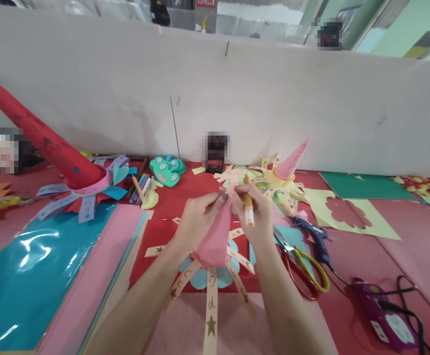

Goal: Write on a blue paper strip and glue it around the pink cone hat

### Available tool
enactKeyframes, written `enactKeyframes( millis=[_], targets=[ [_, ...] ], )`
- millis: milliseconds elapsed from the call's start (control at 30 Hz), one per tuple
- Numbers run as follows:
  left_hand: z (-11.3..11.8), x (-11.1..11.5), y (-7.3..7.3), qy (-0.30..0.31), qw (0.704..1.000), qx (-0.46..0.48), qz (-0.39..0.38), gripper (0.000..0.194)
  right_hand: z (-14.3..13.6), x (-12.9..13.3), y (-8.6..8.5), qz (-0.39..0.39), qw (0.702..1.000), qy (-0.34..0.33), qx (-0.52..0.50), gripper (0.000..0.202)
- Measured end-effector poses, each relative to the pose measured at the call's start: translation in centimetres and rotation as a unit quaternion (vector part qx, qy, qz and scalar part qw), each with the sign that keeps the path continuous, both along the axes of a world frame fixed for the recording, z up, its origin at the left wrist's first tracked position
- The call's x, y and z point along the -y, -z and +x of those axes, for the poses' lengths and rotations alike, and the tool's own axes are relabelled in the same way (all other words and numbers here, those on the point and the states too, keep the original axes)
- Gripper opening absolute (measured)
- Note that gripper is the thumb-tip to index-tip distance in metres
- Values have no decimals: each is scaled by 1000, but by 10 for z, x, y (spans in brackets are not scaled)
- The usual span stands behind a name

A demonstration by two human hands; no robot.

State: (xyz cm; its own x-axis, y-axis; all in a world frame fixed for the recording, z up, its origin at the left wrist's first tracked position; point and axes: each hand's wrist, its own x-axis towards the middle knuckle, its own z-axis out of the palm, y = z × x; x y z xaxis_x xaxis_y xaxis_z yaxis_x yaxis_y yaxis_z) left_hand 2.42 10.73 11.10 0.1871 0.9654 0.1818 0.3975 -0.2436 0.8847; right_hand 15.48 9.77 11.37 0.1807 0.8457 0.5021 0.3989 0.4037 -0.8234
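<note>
A pink paper cone (215,241) stands in front of me on light-blue scalloped paper (199,278). Cream paper strips (211,303) with gold stars and letters fan out from its base. My left hand (200,217) is closed around the upper part of the cone, thumb near the tip. Between the fingers of my right hand (257,207) is a gold marker (249,209), its pale end pointing down towards me. The right fingertips are at the cone's tip beside the left ones; whether the marker's writing end touches the paper is hidden.
Red- and yellow-handled scissors (301,268), a blue glue gun (316,236) and a purple power strip (384,315) lie at right. A red cone (59,148) stands left, another pink cone (292,160) behind. Glossy blue sheets (41,276) lie left; a white partition (126,74) borders the table.
</note>
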Motion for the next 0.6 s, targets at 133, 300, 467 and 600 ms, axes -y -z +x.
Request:
enactKeyframes(
  millis=[133,300,467,600],
  targets=[
    [1,0,-2,11,1000,12,-14,35,-2,1,-2,2,1000,1,-10,20],
    [4,-2,-1,55,997,52,-15,34,1,-1,-1,8,1000,-2,-10,17],
    [9,-7,12,97,981,163,-39,34,3,-4,2,0,1000,6,3,18],
    [10,-9,28,118,952,260,-112,47,3,-6,4,11,1000,-3,-5,18]
  ],
)
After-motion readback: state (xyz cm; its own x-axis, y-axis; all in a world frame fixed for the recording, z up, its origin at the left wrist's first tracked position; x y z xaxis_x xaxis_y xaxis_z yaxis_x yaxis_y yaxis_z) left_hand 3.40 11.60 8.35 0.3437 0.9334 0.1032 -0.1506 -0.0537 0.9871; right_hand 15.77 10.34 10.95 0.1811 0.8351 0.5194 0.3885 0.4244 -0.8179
